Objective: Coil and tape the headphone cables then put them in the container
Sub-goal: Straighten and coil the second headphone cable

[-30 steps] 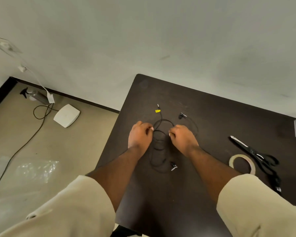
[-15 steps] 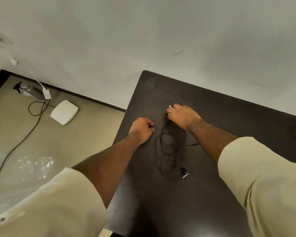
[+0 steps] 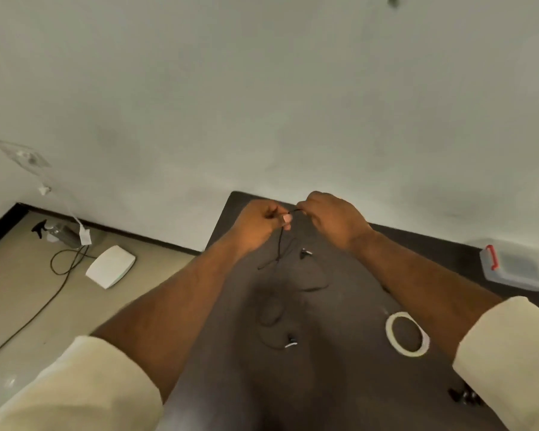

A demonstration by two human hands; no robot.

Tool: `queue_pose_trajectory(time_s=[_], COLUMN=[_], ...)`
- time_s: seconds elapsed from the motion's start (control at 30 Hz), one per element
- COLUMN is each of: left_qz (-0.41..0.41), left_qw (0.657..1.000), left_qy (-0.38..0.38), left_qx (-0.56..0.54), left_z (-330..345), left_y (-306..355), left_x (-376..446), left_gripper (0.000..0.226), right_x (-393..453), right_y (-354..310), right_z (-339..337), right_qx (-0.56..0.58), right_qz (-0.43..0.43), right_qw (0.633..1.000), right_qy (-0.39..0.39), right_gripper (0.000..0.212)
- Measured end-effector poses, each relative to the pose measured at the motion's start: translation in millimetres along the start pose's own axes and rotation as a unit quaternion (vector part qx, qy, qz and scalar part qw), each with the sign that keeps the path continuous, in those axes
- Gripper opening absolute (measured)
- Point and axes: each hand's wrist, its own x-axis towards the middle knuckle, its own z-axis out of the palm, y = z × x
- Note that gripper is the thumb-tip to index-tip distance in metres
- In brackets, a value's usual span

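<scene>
A thin black headphone cable (image 3: 280,247) hangs from both my hands above the far part of the dark table (image 3: 339,384). My left hand (image 3: 257,223) pinches the cable near its top end. My right hand (image 3: 332,217) pinches the same end just to the right. The rest of the cable trails loosely down onto the table, with one earbud (image 3: 305,252) lying near the hands and another (image 3: 291,342) closer to me. A roll of pale tape (image 3: 406,335) lies flat at the right. The clear container (image 3: 517,267) with red clips sits at the far right edge.
A dark object (image 3: 462,396), probably scissor handles, peeks out beside my right sleeve. On the floor to the left lie a white flat device (image 3: 111,265), a spray bottle (image 3: 55,233) and a black power cord (image 3: 44,303). A plain wall stands right behind the table.
Both hands have lifted off the table and come together, raising one end of the cable. The loose loops have stretched out toward me. The view has tilted up and right, showing the container.
</scene>
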Motion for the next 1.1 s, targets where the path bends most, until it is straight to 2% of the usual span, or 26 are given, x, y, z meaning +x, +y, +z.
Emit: queue_pose_trajectory(time_s=[0.07, 0.1, 0.17, 0.23, 0.27, 0.33, 0.4, 0.5, 0.6, 0.7, 0.77, 0.8, 0.87, 0.93, 0.97, 1.1], left_qz=[0.041, 0.063, 0.104, 0.153, 0.177, 0.204, 0.226, 0.245, 0.209, 0.194, 0.189, 0.185, 0.178, 0.174, 0.174, 0.189], left_qw=[0.999, 0.998, 0.993, 0.984, 0.979, 0.974, 0.969, 0.962, 0.971, 0.977, 0.978, 0.979, 0.980, 0.981, 0.979, 0.970], left_qy=[0.017, 0.028, 0.056, 0.084, 0.094, 0.098, 0.097, 0.082, 0.036, -0.012, -0.050, -0.063, -0.077, -0.083, -0.082, -0.066], left_qx=[0.004, 0.014, 0.025, 0.024, 0.021, 0.001, -0.029, -0.086, -0.113, -0.087, -0.067, -0.059, -0.038, 0.025, 0.063, 0.141], left_z=[2, 5, 14, 21, 25, 35, 43, 55, 70, 80, 80, 78, 72, 62, 55, 26], left_y=[43, 65, 99, 131, 148, 177, 198, 217, 221, 216, 211, 209, 206, 207, 207, 221], left_x=[-2, -4, -8, -13, -17, -25, -31, -35, -39, -43, -45, -46, -48, -47, -45, -41], left_gripper=[0.013, 0.013, 0.013, 0.013, 0.013, 0.013, 0.012, 0.013, 0.035, 0.027, 0.021, 0.020, 0.021, 0.020, 0.019, 0.017], right_x=[-10, -18, -37, -57, -67, -85, -98, -110, -115, -116, -114, -113, -114, -117, -119, -124], right_y=[2, 2, -3, -6, -6, -10, -14, -20, -21, -20, -16, -13, -4, 6, 11, 27], right_z=[-35, -54, -88, -119, -134, -159, -174, -190, -206, -218, -221, -222, -222, -222, -221, -215], right_qx=[0.136, 0.238, 0.466, 0.647, 0.703, 0.764, 0.795, 0.811, 0.817, 0.814, 0.782, 0.742, 0.598, 0.448, 0.394, 0.273], right_qz=[0.081, 0.119, 0.156, 0.147, 0.136, 0.111, 0.090, 0.064, 0.031, 0.010, 0.013, 0.021, 0.048, 0.069, 0.074, 0.102], right_qw=[0.987, 0.964, 0.871, 0.748, 0.698, 0.636, 0.599, 0.579, 0.560, 0.534, 0.553, 0.590, 0.716, 0.827, 0.863, 0.935], right_qy=[-0.002, 0.007, 0.003, -0.012, -0.011, 0.001, 0.021, 0.059, 0.135, 0.227, 0.288, 0.318, 0.357, 0.333, 0.308, 0.201], right_gripper=[0.018, 0.014, 0.013, 0.012, 0.012, 0.010, 0.009, 0.013, 0.019, 0.029, 0.028, 0.027, 0.025, 0.025, 0.023, 0.021])
